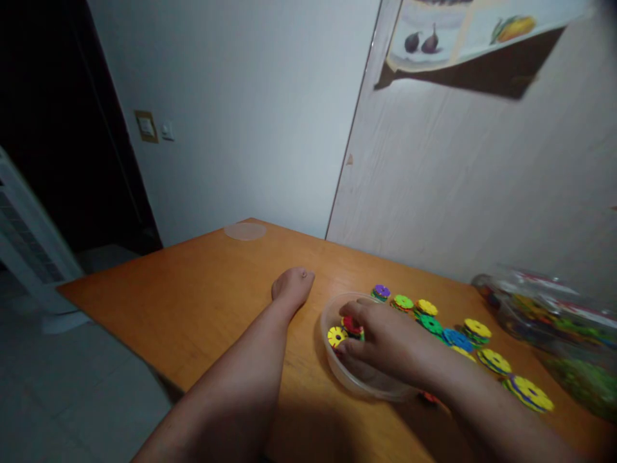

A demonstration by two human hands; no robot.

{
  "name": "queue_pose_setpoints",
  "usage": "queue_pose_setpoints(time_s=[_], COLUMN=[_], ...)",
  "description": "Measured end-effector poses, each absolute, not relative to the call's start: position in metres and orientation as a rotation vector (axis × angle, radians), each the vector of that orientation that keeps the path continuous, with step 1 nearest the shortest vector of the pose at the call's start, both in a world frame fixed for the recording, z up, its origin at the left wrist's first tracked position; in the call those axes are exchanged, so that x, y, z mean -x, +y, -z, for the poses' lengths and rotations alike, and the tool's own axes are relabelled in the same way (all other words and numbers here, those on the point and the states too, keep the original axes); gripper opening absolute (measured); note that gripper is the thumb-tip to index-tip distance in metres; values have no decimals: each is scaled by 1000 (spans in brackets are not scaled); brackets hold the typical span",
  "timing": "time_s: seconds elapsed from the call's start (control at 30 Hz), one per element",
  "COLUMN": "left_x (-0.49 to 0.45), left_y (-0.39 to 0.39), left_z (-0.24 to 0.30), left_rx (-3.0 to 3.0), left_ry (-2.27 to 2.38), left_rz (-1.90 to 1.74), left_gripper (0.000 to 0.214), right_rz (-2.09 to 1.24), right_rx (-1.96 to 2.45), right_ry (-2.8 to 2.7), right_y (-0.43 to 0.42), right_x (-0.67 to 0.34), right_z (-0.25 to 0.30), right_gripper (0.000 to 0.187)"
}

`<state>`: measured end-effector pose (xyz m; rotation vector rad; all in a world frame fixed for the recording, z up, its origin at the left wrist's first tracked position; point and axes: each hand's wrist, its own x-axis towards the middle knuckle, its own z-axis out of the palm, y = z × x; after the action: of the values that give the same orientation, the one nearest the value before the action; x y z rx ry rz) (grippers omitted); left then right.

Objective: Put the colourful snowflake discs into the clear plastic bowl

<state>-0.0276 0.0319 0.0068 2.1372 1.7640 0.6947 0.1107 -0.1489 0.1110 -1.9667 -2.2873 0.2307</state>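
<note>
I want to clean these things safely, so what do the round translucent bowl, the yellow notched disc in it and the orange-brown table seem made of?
Round translucent bowl: probably plastic, smooth; its wall looks cloudy.
Yellow notched disc: likely plastic, fairly matte; its colour is even.
Orange-brown table: wood or laminate, smooth; its warm colour leaves this open.

The worktop (207, 289) looks like smooth wood, faintly glossy. The bowl (354, 384) is smooth, translucent plastic; the discs (492, 360), matt plastic. The far-left lid (245, 231) looks translucent plastic, the bags (554, 299) at right glossy clear plastic. The far panel (457, 167) shows faint wood grain.
</note>
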Motion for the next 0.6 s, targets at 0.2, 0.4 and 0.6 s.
queue_pose_setpoints(time_s=[0.2, 0.4, 0.6], left_x=[27, 28, 29], left_y=[35, 36, 33], left_z=[-2, -2, -6], left_rx=[-2150, -2168, -2164], left_ry=[1759, 1758, 1743], left_rz=[-706, -727, -710], left_gripper=[46, 46, 47], right_rz=[-223, -368, -450], right_rx=[2010, 2240, 2355], right_ry=[-2065, -1903, -1848], right_y=[-189, -227, -238], right_x=[-165, -198, -195], right_z=[-123, -104, -83], right_gripper=[19, 24, 20])
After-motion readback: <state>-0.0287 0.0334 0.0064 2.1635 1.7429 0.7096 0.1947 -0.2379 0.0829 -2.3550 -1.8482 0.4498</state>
